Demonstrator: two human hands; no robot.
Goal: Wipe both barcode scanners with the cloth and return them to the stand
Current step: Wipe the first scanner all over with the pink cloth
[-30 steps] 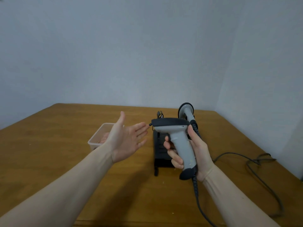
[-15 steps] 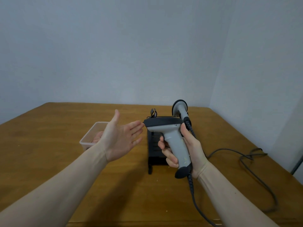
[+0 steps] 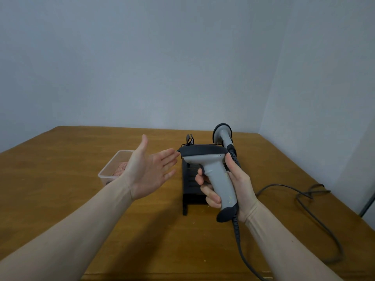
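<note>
My right hand (image 3: 239, 189) grips the grey barcode scanner (image 3: 215, 175) by its handle, above the black stand (image 3: 189, 185) on the worktop (image 3: 60, 159). My left hand (image 3: 150, 171) is spread flat and empty, fingertips near the scanner's nose. The second scanner (image 3: 223, 134) sits behind the stand; the pink cloth (image 3: 120, 168) lies in a clear tub (image 3: 107, 169).

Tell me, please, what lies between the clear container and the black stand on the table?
In the head view, the open left hand hangs in front of that stretch, between the clear container and the black stand; the tabletop behind it is hidden.
</note>
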